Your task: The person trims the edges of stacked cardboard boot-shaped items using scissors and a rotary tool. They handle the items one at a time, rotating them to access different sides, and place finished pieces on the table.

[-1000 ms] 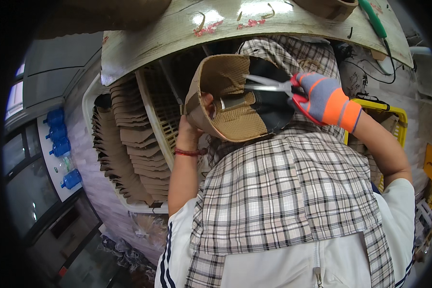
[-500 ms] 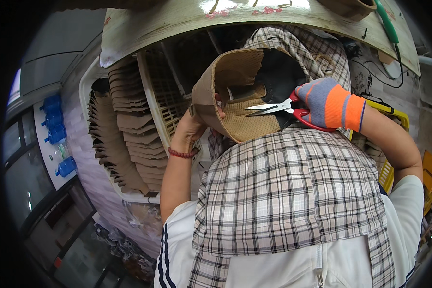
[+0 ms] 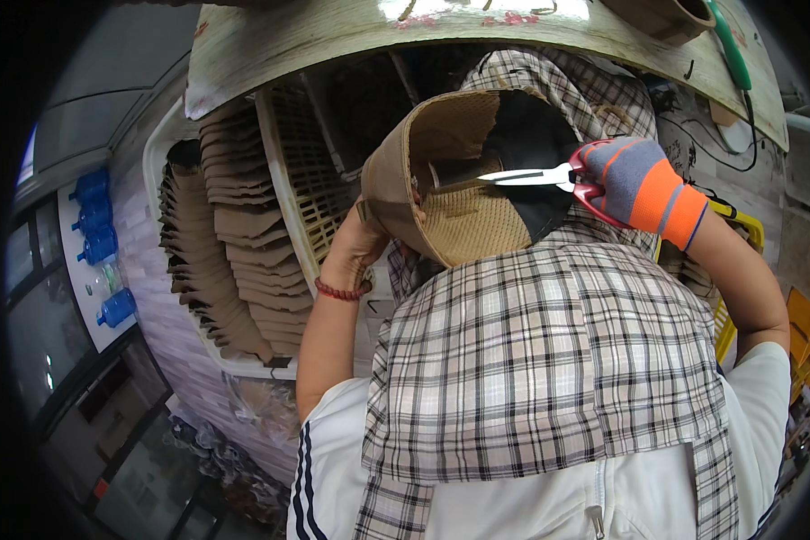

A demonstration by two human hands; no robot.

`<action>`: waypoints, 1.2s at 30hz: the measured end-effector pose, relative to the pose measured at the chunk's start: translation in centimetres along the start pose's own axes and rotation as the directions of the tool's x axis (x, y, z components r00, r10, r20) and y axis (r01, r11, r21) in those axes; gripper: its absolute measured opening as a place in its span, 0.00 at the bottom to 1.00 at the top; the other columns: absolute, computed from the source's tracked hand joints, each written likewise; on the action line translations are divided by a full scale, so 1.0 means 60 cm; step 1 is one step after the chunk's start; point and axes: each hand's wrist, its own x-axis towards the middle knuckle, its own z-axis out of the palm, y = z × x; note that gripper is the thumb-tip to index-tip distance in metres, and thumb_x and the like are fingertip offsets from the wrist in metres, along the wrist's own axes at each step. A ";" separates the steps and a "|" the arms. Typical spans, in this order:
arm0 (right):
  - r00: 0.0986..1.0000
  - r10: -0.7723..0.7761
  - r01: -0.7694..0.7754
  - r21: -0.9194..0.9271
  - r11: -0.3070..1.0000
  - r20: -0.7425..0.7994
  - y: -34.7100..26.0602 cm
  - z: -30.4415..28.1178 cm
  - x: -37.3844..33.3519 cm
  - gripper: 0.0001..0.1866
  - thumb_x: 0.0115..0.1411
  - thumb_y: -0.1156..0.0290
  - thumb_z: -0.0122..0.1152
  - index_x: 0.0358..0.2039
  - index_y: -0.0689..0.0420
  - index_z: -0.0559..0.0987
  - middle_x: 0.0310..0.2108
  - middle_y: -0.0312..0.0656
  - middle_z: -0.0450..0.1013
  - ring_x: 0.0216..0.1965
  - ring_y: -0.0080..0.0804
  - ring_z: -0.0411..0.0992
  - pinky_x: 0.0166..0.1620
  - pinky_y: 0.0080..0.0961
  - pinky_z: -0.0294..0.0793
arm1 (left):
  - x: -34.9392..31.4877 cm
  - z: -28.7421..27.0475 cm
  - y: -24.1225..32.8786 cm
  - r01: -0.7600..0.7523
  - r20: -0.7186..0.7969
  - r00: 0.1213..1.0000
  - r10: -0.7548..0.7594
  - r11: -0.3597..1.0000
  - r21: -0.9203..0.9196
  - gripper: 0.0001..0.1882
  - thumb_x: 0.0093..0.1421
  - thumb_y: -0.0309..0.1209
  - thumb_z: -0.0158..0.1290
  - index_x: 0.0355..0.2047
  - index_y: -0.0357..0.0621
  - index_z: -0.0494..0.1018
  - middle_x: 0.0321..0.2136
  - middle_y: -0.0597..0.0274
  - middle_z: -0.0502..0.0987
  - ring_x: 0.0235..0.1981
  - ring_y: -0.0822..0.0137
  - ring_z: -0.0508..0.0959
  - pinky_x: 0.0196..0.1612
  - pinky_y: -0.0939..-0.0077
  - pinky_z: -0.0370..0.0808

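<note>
What looks like a brown boot upper (image 3: pixel 389 180), with tan mesh lining and a black inner section, is held open side up over my lap. My bare left hand (image 3: pixel 358 241) grips its left wall; some fingertips reach inside, the rest are hidden behind it. In my right hand (image 3: pixel 637 184), gloved in grey and orange, is a pair of red-handled scissors (image 3: pixel 535 175). Their blades are together and point left, over the upper's opening. Whether the tips touch the lining I cannot tell.
To the left, a white basket (image 3: pixel 156 148) holds stacks of brown pieces (image 3: pixel 252 225). A worn table (image 3: pixel 315 63) spans the far side, with a green-handled tool (image 3: pixel 729 49) and another brown piece (image 3: pixel 661 16) on it. A yellow crate (image 3: pixel 738 220) stands at the right.
The scissors' blades have closed and shifted right and up, away from the near lining, along with my right hand. My left hand keeps its grip on the boot upper.
</note>
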 end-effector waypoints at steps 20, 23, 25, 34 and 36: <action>0.992 -0.107 0.111 0.062 0.992 -0.064 0.000 0.003 0.007 0.14 0.50 0.60 0.65 0.34 0.54 0.80 0.22 0.40 0.75 0.27 0.39 0.76 0.31 0.31 0.75 | -0.014 0.012 0.014 0.046 0.028 0.998 -0.048 0.998 0.051 0.21 0.47 0.21 0.66 0.42 0.34 0.74 0.29 0.64 0.79 0.30 0.75 0.78 0.36 0.83 0.77; 0.992 -0.125 0.123 0.067 0.990 0.025 -0.023 -0.003 0.013 0.13 0.50 0.62 0.65 0.34 0.54 0.80 0.25 0.41 0.76 0.30 0.40 0.76 0.32 0.33 0.75 | -0.015 0.012 0.011 0.034 0.034 0.999 -0.036 0.997 0.065 0.21 0.47 0.22 0.65 0.42 0.34 0.74 0.29 0.63 0.79 0.30 0.74 0.78 0.37 0.82 0.77; 0.989 -0.112 0.106 0.067 0.992 0.098 -0.027 0.001 0.021 0.13 0.50 0.62 0.64 0.33 0.54 0.80 0.26 0.41 0.76 0.30 0.41 0.76 0.34 0.33 0.75 | -0.015 0.011 0.011 0.030 0.027 0.999 -0.032 0.997 0.066 0.21 0.48 0.22 0.65 0.43 0.33 0.74 0.29 0.63 0.79 0.30 0.74 0.79 0.37 0.82 0.77; 0.995 -0.068 0.068 0.010 0.998 -0.068 -0.002 -0.011 -0.002 0.11 0.51 0.60 0.65 0.32 0.52 0.81 0.28 0.37 0.78 0.30 0.35 0.78 0.33 0.29 0.76 | -0.008 -0.010 -0.005 0.065 0.030 0.997 -0.066 0.998 0.011 0.20 0.49 0.21 0.63 0.43 0.32 0.74 0.35 0.57 0.80 0.33 0.69 0.81 0.36 0.78 0.79; 0.984 0.006 -0.011 -0.030 0.999 -0.179 0.003 -0.025 0.007 0.12 0.50 0.62 0.66 0.33 0.53 0.80 0.28 0.38 0.77 0.31 0.36 0.77 0.36 0.27 0.75 | -0.006 -0.009 -0.011 0.062 0.024 0.998 -0.062 0.998 0.002 0.16 0.51 0.21 0.62 0.41 0.33 0.76 0.36 0.56 0.80 0.31 0.66 0.81 0.25 0.75 0.80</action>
